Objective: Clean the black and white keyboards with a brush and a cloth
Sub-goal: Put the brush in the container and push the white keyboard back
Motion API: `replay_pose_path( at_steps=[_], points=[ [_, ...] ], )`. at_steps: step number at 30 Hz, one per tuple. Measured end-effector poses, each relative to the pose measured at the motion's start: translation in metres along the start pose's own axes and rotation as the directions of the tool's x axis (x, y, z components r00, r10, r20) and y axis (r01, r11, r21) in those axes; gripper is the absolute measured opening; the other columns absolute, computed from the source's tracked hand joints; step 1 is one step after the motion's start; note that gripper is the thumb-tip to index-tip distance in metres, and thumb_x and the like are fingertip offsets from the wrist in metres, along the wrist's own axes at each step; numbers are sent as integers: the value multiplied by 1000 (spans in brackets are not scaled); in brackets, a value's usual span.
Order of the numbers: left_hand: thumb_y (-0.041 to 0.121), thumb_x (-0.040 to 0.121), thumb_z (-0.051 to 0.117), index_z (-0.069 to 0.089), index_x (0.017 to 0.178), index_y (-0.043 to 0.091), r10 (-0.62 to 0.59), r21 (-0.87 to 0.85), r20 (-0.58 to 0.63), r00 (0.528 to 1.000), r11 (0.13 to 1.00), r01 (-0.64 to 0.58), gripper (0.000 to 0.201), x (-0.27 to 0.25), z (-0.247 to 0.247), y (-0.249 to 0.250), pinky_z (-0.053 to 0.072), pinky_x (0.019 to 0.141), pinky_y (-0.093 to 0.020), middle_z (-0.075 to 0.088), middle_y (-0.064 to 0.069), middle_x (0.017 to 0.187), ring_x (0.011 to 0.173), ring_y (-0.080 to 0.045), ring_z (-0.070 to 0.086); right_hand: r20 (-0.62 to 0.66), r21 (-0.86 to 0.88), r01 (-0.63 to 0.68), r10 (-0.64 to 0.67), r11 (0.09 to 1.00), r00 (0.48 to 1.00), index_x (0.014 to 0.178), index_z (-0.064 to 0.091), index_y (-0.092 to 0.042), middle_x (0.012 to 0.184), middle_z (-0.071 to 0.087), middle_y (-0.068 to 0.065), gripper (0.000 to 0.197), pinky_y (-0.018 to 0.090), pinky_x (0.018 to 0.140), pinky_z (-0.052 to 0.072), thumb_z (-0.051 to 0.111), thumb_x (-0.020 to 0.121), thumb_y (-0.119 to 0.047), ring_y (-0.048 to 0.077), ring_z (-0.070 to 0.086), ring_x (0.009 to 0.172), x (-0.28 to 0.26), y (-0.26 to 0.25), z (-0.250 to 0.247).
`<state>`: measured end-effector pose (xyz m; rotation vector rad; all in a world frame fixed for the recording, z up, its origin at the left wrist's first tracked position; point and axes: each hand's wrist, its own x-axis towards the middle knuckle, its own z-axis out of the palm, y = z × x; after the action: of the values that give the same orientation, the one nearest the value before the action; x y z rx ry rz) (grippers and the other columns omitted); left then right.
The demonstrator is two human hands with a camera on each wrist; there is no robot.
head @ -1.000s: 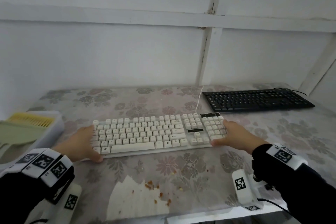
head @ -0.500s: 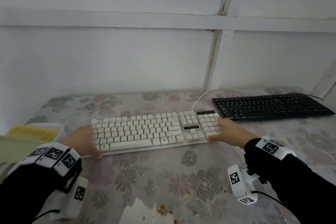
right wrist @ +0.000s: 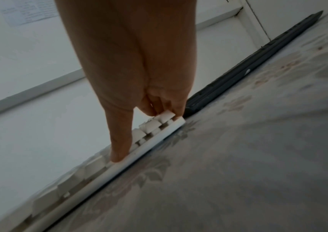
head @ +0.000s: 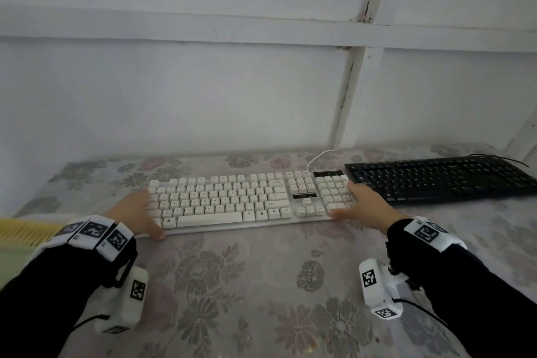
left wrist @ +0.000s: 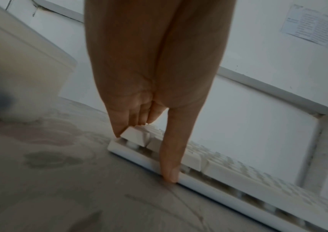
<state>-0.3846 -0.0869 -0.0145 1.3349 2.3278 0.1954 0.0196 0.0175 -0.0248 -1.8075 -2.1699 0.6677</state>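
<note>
White panelled wall backs a table point(head: 261, 285) under floral cloth carrying two keyboards. One white keyboard point(head: 232, 200), chunky raised keycaps on a flat plate, lies dead ahead at twelve o'clock; one low black keyboard point(head: 436, 180) sits at two o'clock, just beside it. My left hand point(head: 136, 212) grips the white one's left end, thumb on the near edge; my right hand point(head: 363, 206) grips the right end likewise (yellow bristles point(head: 26, 229) at nine).
</note>
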Motion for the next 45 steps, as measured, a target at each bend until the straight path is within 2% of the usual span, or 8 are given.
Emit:
replay_pose_path(
  at_steps=[3, 7, 16, 23, 26, 30, 37, 45],
  points=[
    [16, 70, 84, 22, 147, 2, -20, -15, -23, 1000, 1000, 19, 100, 7, -1, 5, 27, 110, -32, 27, -15, 153, 140, -29, 29, 4, -2, 2, -2, 1000, 1000, 115, 52, -10, 108, 51, 3, 52, 24, 74, 37, 77, 76, -32, 16, 50, 93, 9, -5, -1],
    [13, 73, 81, 27, 145, 1, -31, -33, -26, 999, 999, 30, 91, 13, -2, 8, 29, 107, -31, 33, -15, 150, 137, -30, 33, -3, -8, -10, 10, 1000, 1000, 117, 51, -9, 111, 50, 4, 55, 25, 76, 37, 77, 75, -32, 17, 50, 94, 19, -9, 0],
    [17, 72, 82, 24, 147, 3, -46, -83, -40, 998, 996, 43, 95, 11, -4, 9, 29, 107, -31, 32, -15, 151, 138, -29, 33, -8, 24, -43, 43, 999, 999, 115, 51, -9, 109, 52, 4, 52, 24, 76, 37, 77, 75, -30, 16, 51, 92, 25, -13, 2],
    [5, 72, 80, 38, 140, 2, -1, -148, -146, 989, 989, -21, 80, 0, 0, 11, 34, 102, -38, 44, -18, 142, 129, -34, 42, -72, 50, -45, 48, 998, 996, 120, 50, -6, 122, 49, 11, 55, 33, 90, 45, 73, 77, -31, 23, 52, 106, 8, -18, 9],
    [11, 77, 77, 37, 142, 5, 42, -197, -194, 980, 977, -81, 77, -13, 2, 11, 34, 103, -39, 43, -15, 144, 130, -33, 42, -58, 63, -49, 53, 997, 997, 129, 47, -7, 131, 44, 10, 59, 34, 96, 42, 68, 81, -34, 25, 47, 117, -9, -26, 8],
    [22, 83, 73, 28, 147, 9, 99, -216, -222, 970, 965, -148, 79, -41, 7, 11, 34, 107, -43, 38, -12, 148, 133, -31, 40, -16, 40, 2, -1, 999, 1000, 146, 27, -5, 152, 26, 9, 73, 32, 108, 28, 60, 89, -36, 23, 29, 138, -43, -45, 3],
    [21, 84, 71, 32, 146, 13, 114, -339, -250, 962, 920, -197, 73, -103, 14, 2, 36, 104, -41, 43, -10, 145, 132, -27, 42, 61, 142, 152, -162, 978, 985, 150, 22, -12, 157, 20, 4, 73, 28, 110, 24, 57, 92, -39, 18, 23, 142, -106, -87, 6],
    [18, 83, 71, 39, 142, 16, 128, -470, -299, 946, 843, -263, 67, -160, 24, -32, 35, 108, -38, 47, -6, 141, 131, -21, 43, 223, 173, 317, -350, 933, 910, 151, 16, -16, 158, 15, 0, 75, 29, 113, 20, 53, 93, -46, 16, 18, 144, -159, -139, 41]
  ],
)
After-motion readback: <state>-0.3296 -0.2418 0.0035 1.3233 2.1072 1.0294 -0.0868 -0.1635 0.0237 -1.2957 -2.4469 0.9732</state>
